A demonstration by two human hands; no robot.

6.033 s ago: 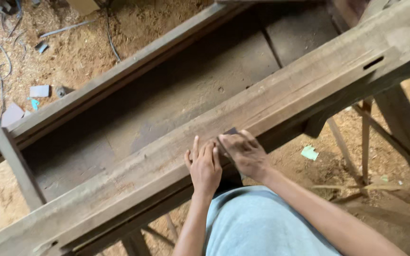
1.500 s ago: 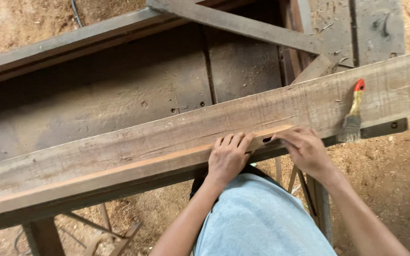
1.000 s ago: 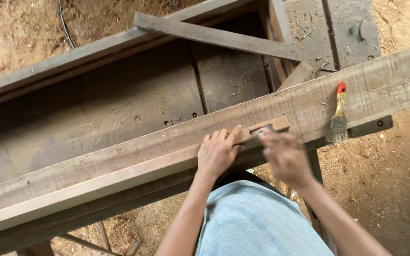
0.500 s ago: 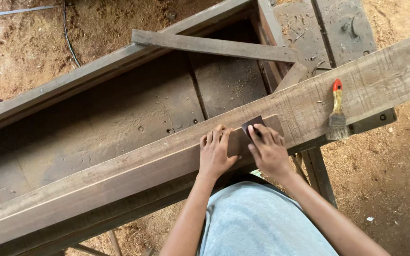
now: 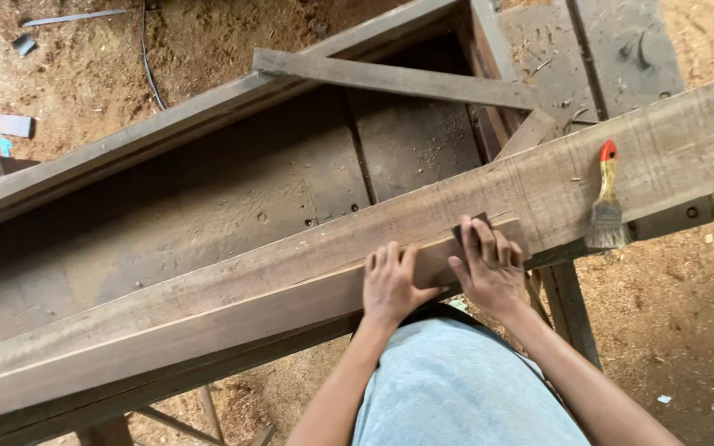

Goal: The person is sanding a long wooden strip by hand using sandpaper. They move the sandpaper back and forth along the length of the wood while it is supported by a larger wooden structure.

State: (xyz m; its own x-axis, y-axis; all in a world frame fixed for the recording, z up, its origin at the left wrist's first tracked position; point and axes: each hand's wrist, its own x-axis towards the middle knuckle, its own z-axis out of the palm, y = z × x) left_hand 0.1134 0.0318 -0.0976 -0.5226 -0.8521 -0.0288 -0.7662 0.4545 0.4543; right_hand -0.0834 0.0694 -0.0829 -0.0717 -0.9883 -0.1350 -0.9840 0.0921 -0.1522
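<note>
A long rough wooden beam (image 5: 233, 289) runs across the view from lower left to upper right. A thinner wooden strip (image 5: 435, 260) lies along its near edge. My left hand (image 5: 392, 285) rests flat on that strip with fingers spread. My right hand (image 5: 489, 268) presses a small dark sanding pad (image 5: 468, 227) onto the beam, right beside the left hand. A paintbrush (image 5: 606, 198) with a red-tipped wooden handle lies on the beam to the right of my hands.
Behind the beam stands a long dark wooden frame (image 5: 208, 190) with a diagonal brace (image 5: 390, 78). Sawdust covers the ground (image 5: 84, 66), with a cable (image 5: 149, 58) and small scraps at upper left. Trestle legs (image 5: 568, 306) stand under the beam.
My right hand has slid a little back along the beam with the pad and sits close to the left hand. The view shifted slightly; the brush has not moved.
</note>
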